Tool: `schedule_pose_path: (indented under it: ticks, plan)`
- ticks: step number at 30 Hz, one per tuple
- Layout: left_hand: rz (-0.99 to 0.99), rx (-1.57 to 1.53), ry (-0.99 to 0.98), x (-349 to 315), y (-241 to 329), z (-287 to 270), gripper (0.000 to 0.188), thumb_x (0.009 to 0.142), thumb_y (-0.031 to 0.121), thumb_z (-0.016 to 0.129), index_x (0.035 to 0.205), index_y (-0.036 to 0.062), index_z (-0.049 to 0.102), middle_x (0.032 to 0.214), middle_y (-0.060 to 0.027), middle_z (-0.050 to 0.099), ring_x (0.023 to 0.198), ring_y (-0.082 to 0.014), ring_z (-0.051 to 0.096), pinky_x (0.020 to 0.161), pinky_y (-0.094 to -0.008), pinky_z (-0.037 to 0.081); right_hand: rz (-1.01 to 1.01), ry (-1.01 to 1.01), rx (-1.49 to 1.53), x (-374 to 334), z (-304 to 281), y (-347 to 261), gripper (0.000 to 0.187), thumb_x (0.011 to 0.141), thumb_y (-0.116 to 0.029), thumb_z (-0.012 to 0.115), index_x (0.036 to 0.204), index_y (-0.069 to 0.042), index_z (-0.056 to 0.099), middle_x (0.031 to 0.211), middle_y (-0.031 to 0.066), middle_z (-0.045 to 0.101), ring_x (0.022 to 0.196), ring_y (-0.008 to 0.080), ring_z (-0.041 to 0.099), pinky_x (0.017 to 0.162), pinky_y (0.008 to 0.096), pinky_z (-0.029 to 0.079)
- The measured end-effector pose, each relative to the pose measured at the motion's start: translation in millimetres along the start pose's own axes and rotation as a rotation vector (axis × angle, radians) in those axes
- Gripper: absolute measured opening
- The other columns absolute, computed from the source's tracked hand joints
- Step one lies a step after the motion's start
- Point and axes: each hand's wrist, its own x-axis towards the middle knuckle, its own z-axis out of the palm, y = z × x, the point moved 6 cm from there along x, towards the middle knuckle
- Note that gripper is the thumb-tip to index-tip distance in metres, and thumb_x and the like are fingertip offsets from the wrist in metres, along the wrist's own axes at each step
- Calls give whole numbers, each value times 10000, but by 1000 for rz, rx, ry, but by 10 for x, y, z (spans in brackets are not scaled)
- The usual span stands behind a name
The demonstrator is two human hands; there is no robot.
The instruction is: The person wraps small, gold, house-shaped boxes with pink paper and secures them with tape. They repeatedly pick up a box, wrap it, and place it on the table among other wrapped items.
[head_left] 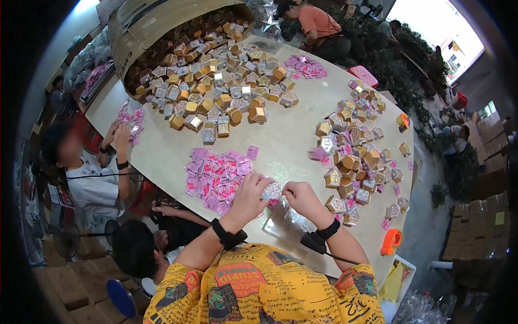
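Note:
My left hand [249,198] grips a small ornament [271,190] with a silvery, glittering face, held between thumb and fingers above the near part of the table. Just to its right is my right hand [303,201], its fingers curled into a pinch; whatever may be between the fingertips is too small to make out. Left of my left hand lies a heap of small pink printed cards [213,175]. Under my right forearm sits a flat, shiny clear-grey piece [286,222], partly covered by the arm.
Many gold and silver house-shaped ornaments [234,115] spill from a large cardboard box [121,43] across the table [286,146]. Ornaments mixed with pink cards [353,162] lie at right, near an orange tape dispenser [392,241]. A co-worker's hands [120,134] work at the left edge.

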Motion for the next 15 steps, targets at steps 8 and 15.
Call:
schedule_pose_path:
  ticks: [8,15]
  plan:
    - [35,-11,9,-4,40,-65,495,652,35,714,1127,84,585,1074,-136,531,1076,-330,493,935,-420,416,48,-37,12,10,33,14,144,813,-87,565,822,22,660,703,229,628,632,356,639,616,410,511]
    - [76,146,36,-23,146,-56,501,630,25,722,1109,88,591,1056,-123,532,1060,-312,501,902,-405,427,49,-28,-75,17,72,2,153,803,-102,567,813,20,659,724,240,626,684,397,628,653,443,512]
